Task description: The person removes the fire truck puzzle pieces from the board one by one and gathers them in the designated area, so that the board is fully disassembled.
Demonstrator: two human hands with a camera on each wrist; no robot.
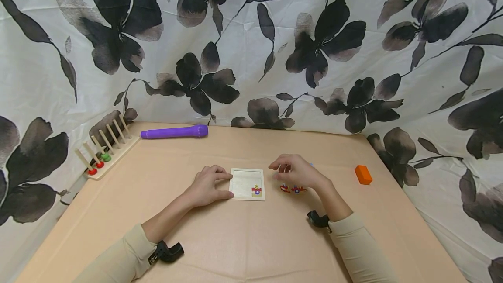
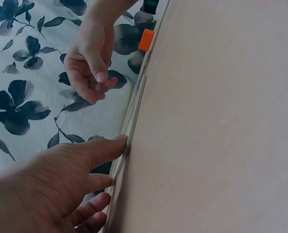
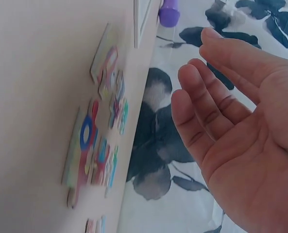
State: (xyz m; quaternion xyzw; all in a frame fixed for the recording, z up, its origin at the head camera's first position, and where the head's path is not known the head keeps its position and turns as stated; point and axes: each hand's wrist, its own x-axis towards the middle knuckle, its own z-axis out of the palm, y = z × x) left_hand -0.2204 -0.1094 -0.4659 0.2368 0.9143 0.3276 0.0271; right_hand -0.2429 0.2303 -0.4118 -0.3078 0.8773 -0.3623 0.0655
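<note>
A pale, square wooden puzzle board [image 1: 240, 183] with a raised rim lies flat on the table. One small red, yellow and blue piece [image 1: 256, 191] sits in its lower right corner. My left hand [image 1: 208, 185] rests at the board's left edge, thumb and a finger touching the rim apart from each other. Over the table right of the board hovers my right hand [image 1: 299, 170], fingers loosely bent and nothing held. Colourful flat puzzle pieces [image 1: 297, 190] lie beneath it, partly hidden in the head view. In the right wrist view, several pieces [image 3: 85, 145] appear blurred beside the fingers.
A pegboard [image 1: 114, 152] with upright sticks and red and green beads stands at the far left. Near the back edge lies a purple microphone-shaped stick [image 1: 174, 132]. An orange block [image 1: 363, 174] is at the right. Floral cloth [image 1: 251, 47] hangs behind the table.
</note>
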